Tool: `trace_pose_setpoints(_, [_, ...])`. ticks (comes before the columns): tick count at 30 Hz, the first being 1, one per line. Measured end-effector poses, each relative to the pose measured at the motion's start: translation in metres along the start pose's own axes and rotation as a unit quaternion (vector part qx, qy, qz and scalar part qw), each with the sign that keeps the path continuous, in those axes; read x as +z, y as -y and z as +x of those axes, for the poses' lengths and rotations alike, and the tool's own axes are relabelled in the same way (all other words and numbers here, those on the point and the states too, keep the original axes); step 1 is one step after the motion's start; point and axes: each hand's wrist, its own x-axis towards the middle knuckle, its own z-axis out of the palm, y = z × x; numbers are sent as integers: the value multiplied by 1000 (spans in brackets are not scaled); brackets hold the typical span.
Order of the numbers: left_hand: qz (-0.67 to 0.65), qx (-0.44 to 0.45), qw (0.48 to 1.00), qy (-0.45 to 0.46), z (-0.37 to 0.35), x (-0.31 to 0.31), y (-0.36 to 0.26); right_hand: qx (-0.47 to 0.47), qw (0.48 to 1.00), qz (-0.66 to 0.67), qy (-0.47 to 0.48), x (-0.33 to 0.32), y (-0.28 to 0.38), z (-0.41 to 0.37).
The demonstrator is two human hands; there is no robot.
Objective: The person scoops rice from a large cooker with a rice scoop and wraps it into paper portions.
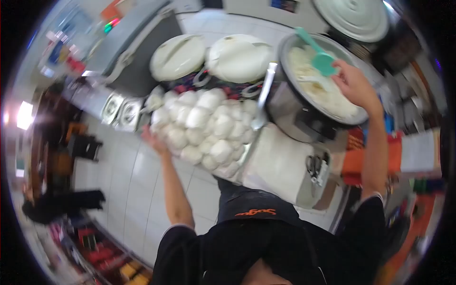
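Observation:
My right hand (354,84) is over a big round pot of white rice (304,61), its fingers closed on the rounded end of a green spoon (324,62). The spoon's handle reaches toward the pot's far rim. A whitish utensil or piece, hard to make out, lies on the rice beside it. My left hand (156,139) is at the left edge of a tray heaped with white wrapped rice balls (197,118). Its blurred fingers look stretched out, and I see nothing held in them. A long metal spoon (265,95) leans between the heap and the pot.
White sheets (275,156) lie in front of the pot, with black-handled scissors (313,166) on their right. Two whitish oval lids (178,57) stand behind the heap, beside a grey cooler box (142,57). Another lidded pot (354,19) is at the back right. A person (61,204) is at far left.

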Motion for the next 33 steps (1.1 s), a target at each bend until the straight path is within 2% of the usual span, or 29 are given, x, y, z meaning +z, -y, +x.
trace_pose_setpoints(1, [-9, -19, 1000, -15, -7, 6, -13, -27, 999, -12, 21, 3, -2, 9])
trace_pose_setpoints(3, [-183, -184, 962, -85, -14, 10, -68, -70, 997, -16, 40, 15, -9, 22])
trace_pose_setpoints(4, [-177, -180, 963, -97, -14, 3, -77, -102, 992, -55, 44, 18, -14, 25])
trace_pose_setpoints(6, [-250, -251, 921, -164, -21, 4, -84, -130, 985, -100, 47, 25, -25, 36])
trace_pose_setpoints(7, [-48, -139, 981, -122, -24, -13, -42, -149, 980, -129, 39, 36, -42, 48])
trace_pose_setpoints(8, [145, -19, 987, -62, -35, -17, 2, -155, 973, -167, 34, 35, -64, 54])
trace_pose_setpoints(9, [-93, -188, 967, -148, -34, -11, -59, -131, 969, -203, 48, 26, -68, 58])
trace_pose_setpoints(10, [-107, -162, 970, -146, -35, -15, -83, -103, 963, -240, 61, 21, -65, 63])
trace_pose_setpoints(11, [-35, -114, 985, -126, -35, -17, -101, -94, 961, -256, 32, 20, -71, 64])
trace_pose_setpoints(13, [-38, -89, 980, -177, -30, -1, -179, -56, 967, -244, 34, 15, -64, 67])
trace_pose_setpoints(14, [-51, -88, 981, -164, -29, 11, -205, -34, 970, -236, 46, 18, -61, 74])
trace_pose_setpoints(16, [-106, 44, 981, -160, -28, 31, -250, -108, 962, -247, 40, 29, -60, 87])
trace_pose_setpoints(18, [-118, 134, 983, -44, -26, 52, -298, -298, 916, -251, -97, 48, -74, 110])
trace_pose_setpoints(19, [-163, 169, 972, 30, -29, 70, -326, -292, 916, -256, -105, 53, -76, 119])
trace_pose_setpoints(20, [-182, 161, 962, 123, -34, 88, -365, -343, 868, -338, -121, 57, -77, 126])
trace_pose_setpoints(21, [-172, 217, 937, 211, -36, 108, -401, -389, 811, -416, -135, 60, -79, 134])
trace_pose_setpoints(22, [-140, 194, 912, 335, -36, 120, -441, -384, 810, -420, -143, 62, -84, 141])
trace_pose_setpoints(23, [-153, 236, 879, 386, -37, 142, -472, -373, 782, -489, -99, 62, -89, 148])
trace_pose_setpoints(24, [-130, 285, 857, 410, -39, 169, -481, -357, 750, -554, -52, 62, -93, 152])
trace_pose_setpoints(25, [-107, 331, 833, 430, -42, 198, -482, -351, 749, -558, -60, 60, -98, 155])
trace_pose_setpoints(27, [23, 413, 786, 459, -46, 245, -488, -345, 751, -560, -63, 49, -108, 159])
trace_pose_setpoints(28, [106, 407, 760, 495, -50, 264, -492, -334, 728, -598, -34, 37, -107, 153])
trace_pose_setpoints(29, [188, 398, 728, 525, -53, 278, -496, -327, 727, -603, -39, 29, -112, 147])
trace_pose_setpoints(31, [220, 409, 705, 535, -62, 294, -496, -336, 747, -574, 0, 17, -128, 130])
trace_pose_setpoints(32, [252, 409, 685, 548, -64, 298, -496, -226, 792, -551, 134, 12, -131, 123])
trace_pose_setpoints(33, [250, 409, 686, 548, -65, 299, -497, -109, 812, -509, 264, 7, -130, 114])
